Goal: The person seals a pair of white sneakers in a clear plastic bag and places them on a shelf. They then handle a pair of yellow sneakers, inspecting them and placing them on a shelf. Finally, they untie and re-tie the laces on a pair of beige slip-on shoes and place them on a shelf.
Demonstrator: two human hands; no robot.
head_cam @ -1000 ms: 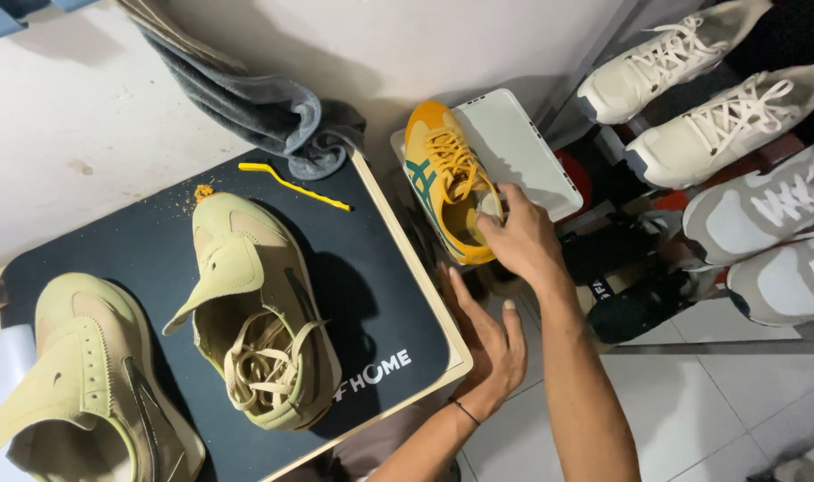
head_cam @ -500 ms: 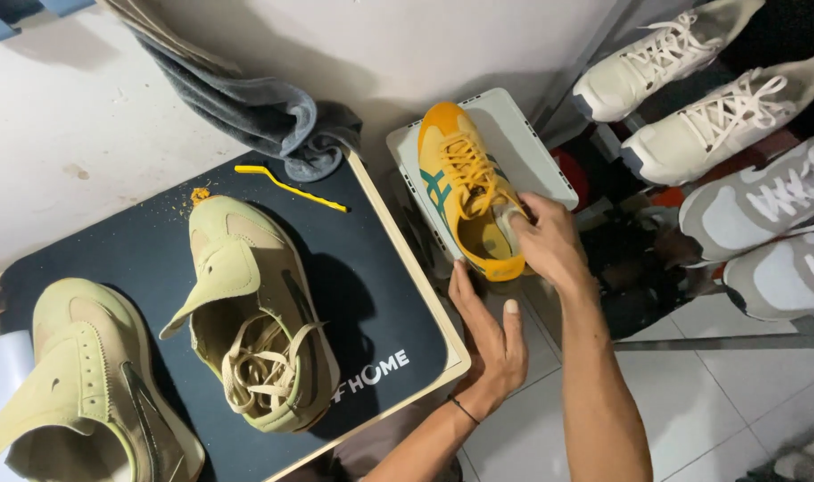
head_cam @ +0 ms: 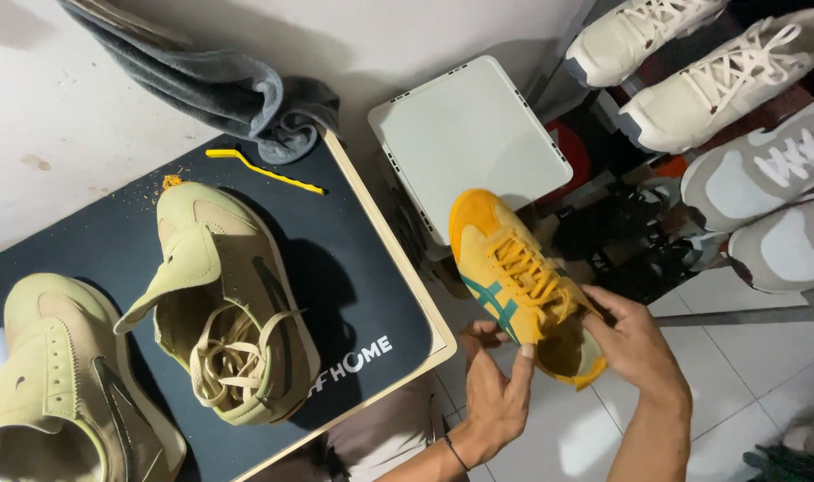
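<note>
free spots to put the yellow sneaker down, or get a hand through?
Both hands, left hand and right hand, hold the yellow sneaker. Free: the white box lid; the dark mat strip between the olive shoe and its right edge; floor tiles lower right. Crowded: the rack of pale sneakers at right, and the mat's left side.

White wall (head_cam: 246, 36), pale tiled floor (head_cam: 764, 375), a dark-topped board (head_cam: 353, 268), shoe rack (head_cam: 603, 178) at the right edge.
</note>
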